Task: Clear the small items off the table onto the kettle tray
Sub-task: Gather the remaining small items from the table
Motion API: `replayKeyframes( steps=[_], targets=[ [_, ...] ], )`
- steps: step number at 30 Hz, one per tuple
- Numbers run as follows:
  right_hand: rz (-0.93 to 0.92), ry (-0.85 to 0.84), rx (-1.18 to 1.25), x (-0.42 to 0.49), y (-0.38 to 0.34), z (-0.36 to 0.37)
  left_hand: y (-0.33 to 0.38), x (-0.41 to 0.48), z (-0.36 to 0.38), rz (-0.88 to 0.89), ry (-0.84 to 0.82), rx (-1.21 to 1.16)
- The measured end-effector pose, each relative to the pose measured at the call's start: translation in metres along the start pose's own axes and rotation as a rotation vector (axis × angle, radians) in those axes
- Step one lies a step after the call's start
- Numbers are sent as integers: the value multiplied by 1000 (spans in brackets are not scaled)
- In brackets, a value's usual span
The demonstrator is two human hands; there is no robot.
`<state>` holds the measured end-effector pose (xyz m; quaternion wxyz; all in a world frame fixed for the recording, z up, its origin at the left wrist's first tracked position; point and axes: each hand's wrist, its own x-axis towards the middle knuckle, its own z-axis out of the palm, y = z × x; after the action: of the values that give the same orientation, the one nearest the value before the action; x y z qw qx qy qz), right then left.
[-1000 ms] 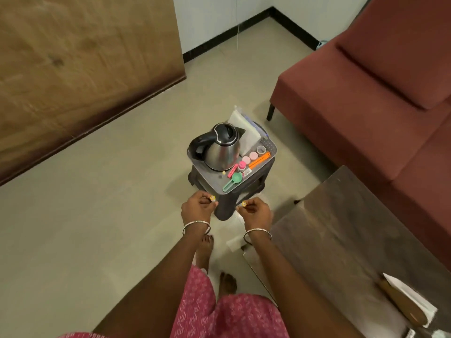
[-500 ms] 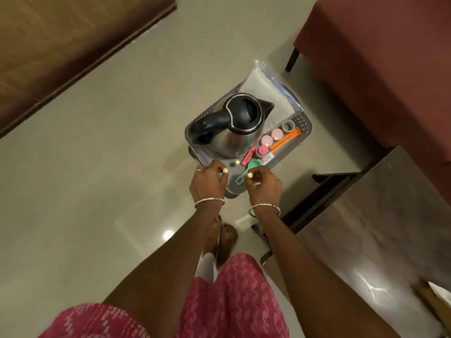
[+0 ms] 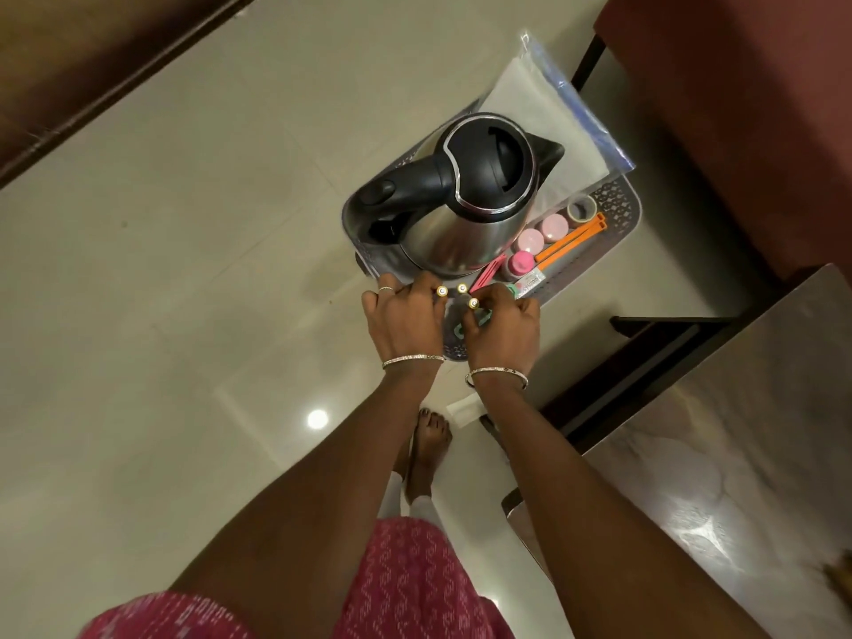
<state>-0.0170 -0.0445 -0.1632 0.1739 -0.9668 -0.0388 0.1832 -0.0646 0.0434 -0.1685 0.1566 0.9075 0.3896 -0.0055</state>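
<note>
1. One gold-topped cylinder (image 3: 442,291) is pinched in the left hand (image 3: 405,318) and a second cylinder (image 3: 473,303) in the right hand (image 3: 505,322), both upright.
2. Both are held directly over the near end of the kettle tray (image 3: 620,209), with the hands equally near.
3. A third cylinder (image 3: 462,288) is seen between them, seemingly set down on the tray.

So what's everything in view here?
stainless steel kettle, black lid: one, silver, on tray
grey perforated plastic tray: one, grey, centre
clear plastic bag: one, clear, tray's far end
small gold-tipped cylinders: three, gold, one per hand, one on tray
round pink caps: three, pink, right of kettle
orange plastic clip: one, orange, beside caps
tape roll: one, grey, past caps
maroon sofa: one, maroon, top right
marbled table: one, brown, lower right
left hand: one, pinching a cylinder
right hand: one, pinching a cylinder
</note>
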Motion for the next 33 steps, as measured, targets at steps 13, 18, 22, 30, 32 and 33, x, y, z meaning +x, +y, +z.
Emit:
replayKeyframes(
  steps=[13,18,22,30,32,33],
  targets=[
    [34,115,-65,1,-9,8,-3,4,12,-8,-68,-88],
    [28,129,-68,0,-10,10,1,4,14,-10,-63,-88],
    [12,143,-86,2,-9,12,2,5,16,-24,-78,-72],
    [11,120,-91,3,-9,14,2,6,20,-36,-95,-55],
    [7,122,-96,4,-9,15,2,6,21,-40,-92,-46],
    [7,124,-98,4,-9,15,2,6,21,-41,-92,-42]
  ],
)
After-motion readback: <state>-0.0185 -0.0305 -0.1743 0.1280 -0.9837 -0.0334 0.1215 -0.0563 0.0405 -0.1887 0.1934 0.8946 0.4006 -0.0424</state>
